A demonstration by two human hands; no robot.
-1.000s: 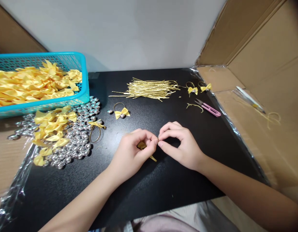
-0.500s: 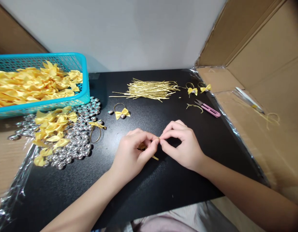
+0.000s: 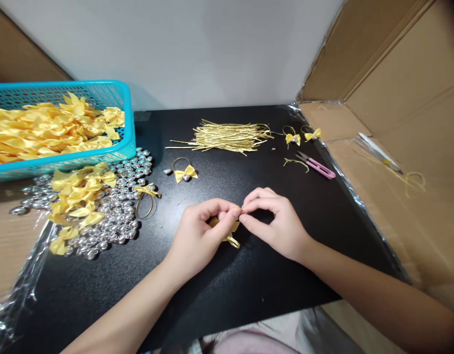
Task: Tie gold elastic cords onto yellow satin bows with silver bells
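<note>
Just above the black tabletop, my left hand (image 3: pixel 197 231) is closed around a yellow ribbon bow (image 3: pixel 234 227), which is mostly hidden by the fingers. A loop of gold cord (image 3: pixel 233 242) sticks out below my left thumb. My right hand (image 3: pixel 278 223) is closed too, thumb and fingertips pinched against those of my left. What lies between its fingertips is too small to make out. Left of my hands, a gold cord ring with a bow (image 3: pixel 148 191) lies near silver bells (image 3: pixel 120 216). Another looped bow with a bell (image 3: pixel 185 174) lies farther back.
A turquoise basket (image 3: pixel 129 123) of yellow bows stands at the back left, with loose bows (image 3: pixel 79 191) in front. Gold cords (image 3: pixel 230 136) lie at the back. Pink thread snips (image 3: pixel 319 167) rest to the right, below two finished bows. Cardboard walls (image 3: pixel 407 73) flank the table.
My left hand has tilted slightly, so more of the yellow bow and the gold loop shows beneath it. Both hands stay together at the fingertips.
</note>
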